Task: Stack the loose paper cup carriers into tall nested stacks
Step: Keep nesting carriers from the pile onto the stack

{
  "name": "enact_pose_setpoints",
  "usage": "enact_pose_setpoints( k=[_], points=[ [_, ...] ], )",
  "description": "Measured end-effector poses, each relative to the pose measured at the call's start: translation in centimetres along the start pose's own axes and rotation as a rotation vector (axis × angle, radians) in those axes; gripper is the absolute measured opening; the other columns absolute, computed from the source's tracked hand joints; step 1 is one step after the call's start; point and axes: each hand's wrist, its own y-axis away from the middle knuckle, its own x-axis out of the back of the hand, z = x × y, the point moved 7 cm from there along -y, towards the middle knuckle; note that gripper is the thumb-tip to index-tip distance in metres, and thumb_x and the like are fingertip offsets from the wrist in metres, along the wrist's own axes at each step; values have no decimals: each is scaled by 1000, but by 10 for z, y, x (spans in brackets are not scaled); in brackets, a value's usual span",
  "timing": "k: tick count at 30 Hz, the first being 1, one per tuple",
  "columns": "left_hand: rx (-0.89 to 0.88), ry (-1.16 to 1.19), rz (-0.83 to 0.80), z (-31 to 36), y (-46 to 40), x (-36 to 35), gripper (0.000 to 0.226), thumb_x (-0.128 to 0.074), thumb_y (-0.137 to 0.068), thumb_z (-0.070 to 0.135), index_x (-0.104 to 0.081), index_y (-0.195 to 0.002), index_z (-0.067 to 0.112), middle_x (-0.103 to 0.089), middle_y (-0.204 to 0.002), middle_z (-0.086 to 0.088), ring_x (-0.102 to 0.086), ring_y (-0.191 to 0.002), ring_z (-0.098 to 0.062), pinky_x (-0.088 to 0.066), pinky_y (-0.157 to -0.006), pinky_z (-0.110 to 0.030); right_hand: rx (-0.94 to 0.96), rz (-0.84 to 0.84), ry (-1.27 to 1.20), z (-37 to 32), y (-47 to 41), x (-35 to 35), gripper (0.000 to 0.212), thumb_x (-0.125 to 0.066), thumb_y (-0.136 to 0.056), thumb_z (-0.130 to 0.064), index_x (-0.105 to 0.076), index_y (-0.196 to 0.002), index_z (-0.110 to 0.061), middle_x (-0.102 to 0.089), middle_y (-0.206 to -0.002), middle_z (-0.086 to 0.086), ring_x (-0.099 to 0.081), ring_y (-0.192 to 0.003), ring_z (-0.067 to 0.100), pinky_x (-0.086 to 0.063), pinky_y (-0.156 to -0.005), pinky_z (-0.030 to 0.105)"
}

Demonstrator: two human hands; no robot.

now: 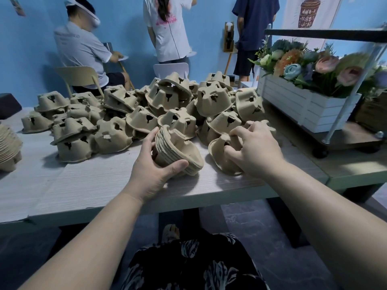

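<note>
Our left hand [151, 170]: grip curled round small nested stack [178, 150] of carriers, thumb on near edge, fingers on far side, stack tipped on its side, touching worktop [83, 181]. Our right hand [254, 147]: grip pinching single carrier [219, 152] just beside stack, fingers hooked over its top. Behind both, big loose pile of carriers [146, 109] spread across worktop (most upside down). Taller stack [8, 145] at far left edge. White planter of flowers [301, 101] on cart to our right.
</note>
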Motion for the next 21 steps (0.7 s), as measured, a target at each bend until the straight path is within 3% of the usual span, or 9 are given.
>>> enact_pose_setpoints(
  k=[6,12,17,21],
  points=[
    [-42,5,10,5,2,-1,114,-82,-47,55,-30,-146,34,-45,-126,31,-46,-109,26,-36,-89,1,31,48,-57,-8,1,3,27,-63,-76,-45,-59,-87,-22,-42,-91,0,-47,-88,22,-36,-67,28],
    [-37,5,19,5,1,-1,106,-80,-46,57,-31,-138,41,-44,-125,32,-45,-108,28,-35,-88,3,79,263,-257,-15,5,19,25,-72,-78,-35,-61,-94,-17,-47,-89,2,-51,-75,23,-41,-66,32],
    [-35,2,25,4,1,0,108,-81,-46,57,-31,-140,41,-45,-126,31,-46,-108,27,-36,-90,1,66,105,-372,-13,10,-6,25,-73,-78,-38,-58,-88,-21,-65,-86,-4,-61,-82,19,-49,-75,37],
    [-40,-13,23,3,0,0,111,-87,-52,48,-31,-146,34,-44,-125,32,-44,-107,29,-35,-88,3,-2,44,-357,-3,13,-14,37,-72,-76,-38,-49,-100,-22,-63,-95,-10,-63,-88,19,-50,-79,38]
  ],
)
